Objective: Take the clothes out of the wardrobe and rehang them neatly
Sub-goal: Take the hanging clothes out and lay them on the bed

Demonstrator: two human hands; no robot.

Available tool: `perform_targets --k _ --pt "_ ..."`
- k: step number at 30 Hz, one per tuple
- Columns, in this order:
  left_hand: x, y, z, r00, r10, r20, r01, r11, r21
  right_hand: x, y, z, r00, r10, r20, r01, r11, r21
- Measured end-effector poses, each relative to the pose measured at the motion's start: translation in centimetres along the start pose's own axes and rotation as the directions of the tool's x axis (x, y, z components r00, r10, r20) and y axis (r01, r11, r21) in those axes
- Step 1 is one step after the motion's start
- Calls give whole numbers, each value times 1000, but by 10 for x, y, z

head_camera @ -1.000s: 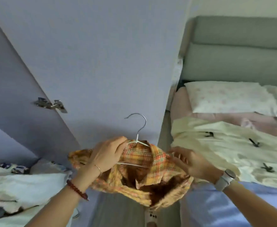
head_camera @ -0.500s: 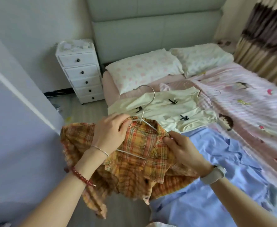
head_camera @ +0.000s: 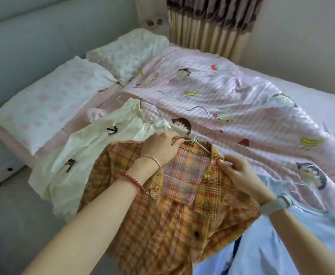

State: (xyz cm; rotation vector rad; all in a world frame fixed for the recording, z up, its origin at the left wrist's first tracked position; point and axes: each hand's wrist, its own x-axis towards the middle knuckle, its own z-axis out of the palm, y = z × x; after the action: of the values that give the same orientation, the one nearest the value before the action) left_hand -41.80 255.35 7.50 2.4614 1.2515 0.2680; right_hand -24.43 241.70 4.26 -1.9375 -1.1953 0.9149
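Fingers of the left hand point(head_camera: 159, 147) were curled round the collar of the plaid shirt point(head_camera: 182, 197) at the neck of the white hanger point(head_camera: 199, 142); those of the right hand point(head_camera: 240, 175) pinched the collar's other side; the shirt, a second earlier held before the wardrobe door, now hung over the bed point(head_camera: 311, 100), above the blue garment point(head_camera: 271, 251) and beside the cream blouse point(head_camera: 95, 147); the view had swung from wardrobe to bed; likely the shirt was about to be laid down with the others, the removal stage continuing, rehanging yet to come.
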Motion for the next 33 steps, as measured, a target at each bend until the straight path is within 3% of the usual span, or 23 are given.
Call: perform_targets --k 4,9,13,18,20,23,27,33 --pt "48 -7 94 989 -49 140 52 999 -16 55 68 -3 991 81 -110 -98 981 -165" --pt "43 -50 203 908 -212 362 211 977 43 120 154 30 980 83 -180 -145 920 -363" --pt "35 -72 260 877 -276 393 231 960 158 160 212 42 951 161 -265 -265 864 -428" --pt "51 -67 296 943 -178 281 148 981 126 201 252 34 933 215 -288 -326 843 -429" --pt "58 -62 306 928 -141 346 101 986 132 214 263 28 908 289 -303 -400 813 -424" --pt "61 -62 317 849 -164 503 75 979 192 220 271 32 867 384 -318 -490 773 -402" --pt "62 -66 311 828 -166 536 75 979 187 207 257 53 916 261 -305 -386 782 -490" --pt "36 -81 255 921 -227 318 173 966 190 169 197 96 988 98 -117 -147 811 -567"
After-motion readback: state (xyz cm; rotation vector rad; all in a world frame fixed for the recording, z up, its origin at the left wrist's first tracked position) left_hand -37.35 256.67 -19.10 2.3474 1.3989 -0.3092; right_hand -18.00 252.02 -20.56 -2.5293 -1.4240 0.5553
